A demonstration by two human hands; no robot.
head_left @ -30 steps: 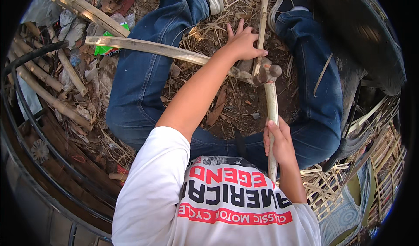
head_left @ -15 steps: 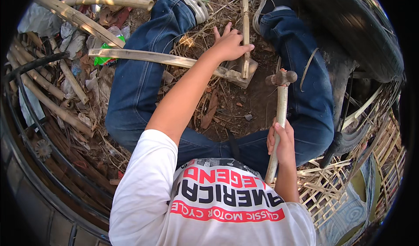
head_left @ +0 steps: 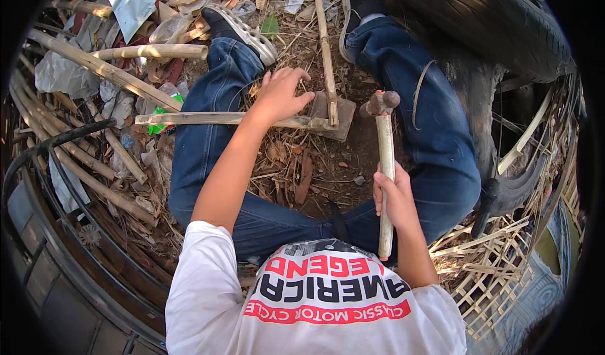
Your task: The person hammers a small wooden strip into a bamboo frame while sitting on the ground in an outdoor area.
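Note:
My right hand [head_left: 396, 197] grips a hammer [head_left: 386, 147] by its pale wooden handle, with the rusty head pointing away from me. My left hand [head_left: 283, 95] hovers with fingers apart, near the corner where two bamboo strips come together. One bamboo strip [head_left: 201, 118] runs sideways across my left leg. The other strip [head_left: 327, 52] stretches away from me between my feet. Their ends overlap on a flat greyish block [head_left: 342, 123] on the ground. Whether a nail joins them is too small to tell.
Cut bamboo poles [head_left: 104, 68], plastic scraps and a green wrapper [head_left: 165, 120] lie at the left, beside a black metal frame [head_left: 47, 144]. A large tyre [head_left: 485, 24] is at the far right. Woven bamboo lattice [head_left: 495, 286] lies near right. Dry leaves and straw litter the soil.
My left hand has come off the far-pointing strip and moved left, away from the corner. The hammer stays in my right hand, its handle slightly more upright. The whole view has shifted.

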